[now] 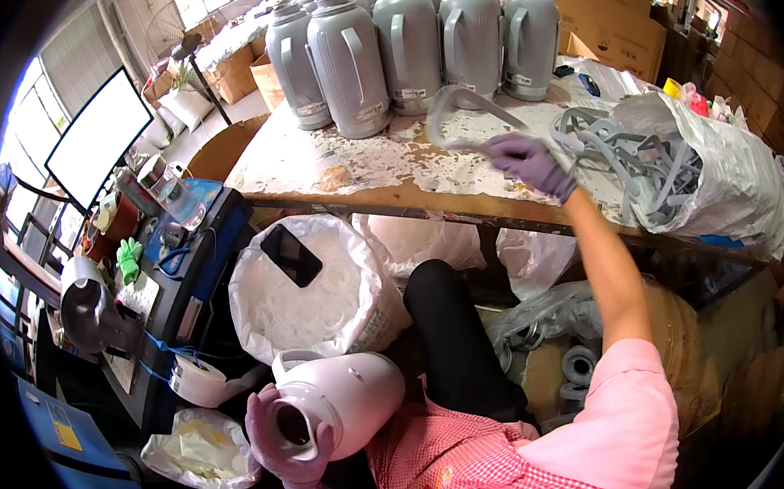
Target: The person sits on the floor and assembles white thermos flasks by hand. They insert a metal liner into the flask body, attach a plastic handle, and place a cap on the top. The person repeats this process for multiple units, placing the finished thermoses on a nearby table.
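Observation:
My left hand (pixel 282 450), in a purple glove, grips the open neck end of a pale grey thermos flask body (pixel 359 394). The flask lies tilted across my lap, its dark mouth facing the hand and a side handle on top. Over the table, my gloved right hand (pixel 532 164) is closed on one end of a grey plastic carrying handle (pixel 484 104), a bent strip smeared by motion. To the right of that hand, a white sack (pixel 723 162) lies open on its side with many similar grey handles (pixel 654 158) spilling out.
Several grey thermos flasks (pixel 348 70) stand in rows at the back of the worn table (pixel 314 164). Below its edge is a sack of clear plastic rings (pixel 296 306) with a black phone (pixel 291 255) on top. A monitor (pixel 101 138) stands at the left.

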`<state>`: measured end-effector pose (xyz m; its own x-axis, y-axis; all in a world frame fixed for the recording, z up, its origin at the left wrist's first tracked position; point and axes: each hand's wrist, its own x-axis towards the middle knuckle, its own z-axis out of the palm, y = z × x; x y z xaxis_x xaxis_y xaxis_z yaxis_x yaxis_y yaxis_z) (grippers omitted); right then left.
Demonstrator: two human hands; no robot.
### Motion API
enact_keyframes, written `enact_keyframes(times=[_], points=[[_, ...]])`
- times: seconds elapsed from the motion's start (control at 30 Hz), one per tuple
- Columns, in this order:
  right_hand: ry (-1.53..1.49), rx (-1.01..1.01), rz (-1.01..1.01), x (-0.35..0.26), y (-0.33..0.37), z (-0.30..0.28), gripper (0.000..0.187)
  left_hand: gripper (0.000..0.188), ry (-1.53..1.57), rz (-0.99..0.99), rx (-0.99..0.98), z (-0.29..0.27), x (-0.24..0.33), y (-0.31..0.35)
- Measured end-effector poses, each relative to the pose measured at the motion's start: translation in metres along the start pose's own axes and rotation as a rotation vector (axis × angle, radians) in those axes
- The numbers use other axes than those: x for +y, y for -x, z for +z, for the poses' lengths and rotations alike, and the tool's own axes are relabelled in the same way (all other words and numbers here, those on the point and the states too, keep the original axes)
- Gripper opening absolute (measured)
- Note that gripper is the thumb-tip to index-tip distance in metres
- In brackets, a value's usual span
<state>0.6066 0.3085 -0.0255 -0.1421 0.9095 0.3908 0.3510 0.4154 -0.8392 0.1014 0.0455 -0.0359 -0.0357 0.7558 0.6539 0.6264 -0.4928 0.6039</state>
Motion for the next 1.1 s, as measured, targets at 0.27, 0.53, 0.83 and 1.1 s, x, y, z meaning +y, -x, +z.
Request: enact_keyframes(times=[0.27,0.53,0.83,1.1], points=[[0.140,-0.485,-0.957,-0.173,0.087,0.235,0.037,0.059,-0.259,0.157,-0.121,0.029,0.026,-0.008],[-0.379,-0.747,0.134,-0.166,0.068,0.237,0.031,0.047,0.066,0.232,-0.032,-0.023,0.025,0.009],[-1.583,-0.279,0.590,-0.130,0.121,0.307,0.049,0.110,-0.153,0.048,0.003,-0.042,0.029,0.063],[-0.979,-0.307,0.756,-0.145,0.155,0.359,0.032,0.108,-0.054,0.304,-0.076,-0.034,0.044,0.072]])
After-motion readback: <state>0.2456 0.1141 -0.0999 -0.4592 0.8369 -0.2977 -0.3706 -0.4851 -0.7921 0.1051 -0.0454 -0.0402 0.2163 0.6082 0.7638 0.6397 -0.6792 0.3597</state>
